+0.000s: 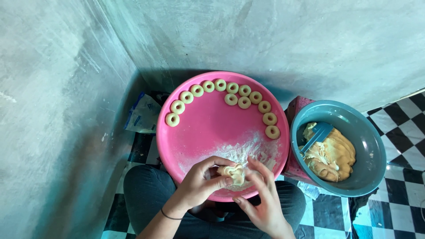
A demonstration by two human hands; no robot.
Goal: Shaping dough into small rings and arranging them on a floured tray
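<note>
- The left hand (pixel 201 182) pinches a small lump of pale dough (pixel 233 173) between thumb and fingertips, its grip closed on the lump's left side.
- The right hand (pixel 264 198) meets the same lump from the other side; its fingers (pixel 260 170) curl over the dough's right edge, so both grips grasp the one piece.
- A thin dark band (pixel 170 216) circles the left wrist, just below that hand.
- The dough sits between the two grips, above the near rim of a round pink tray (pixel 208 128).
- Just beyond the hands, a patch of white flour (pixel 248 152) is scattered over the tray's floor.
- Farther out from the grips, an arc of small dough rings (pixel 231 99) lines the tray's far side, running from the left edge round to the right; two rings sit inside the arc.
- To the right of the right hand, close beside the tray, stands a grey-blue bowl (pixel 369 175) holding a mass of yellow dough (pixel 333 155).
- A blue spatula (pixel 318 134) rests in that dough, blade up against the bowl's inner wall.
- Under the hands lie the person's knees in dark trousers (pixel 148 192), on a black-and-white checked floor (pixel 405 124).
- Beyond the tray's left edge, a plastic bag (pixel 142 114) leans at the foot of the grey wall (pixel 265 40).
</note>
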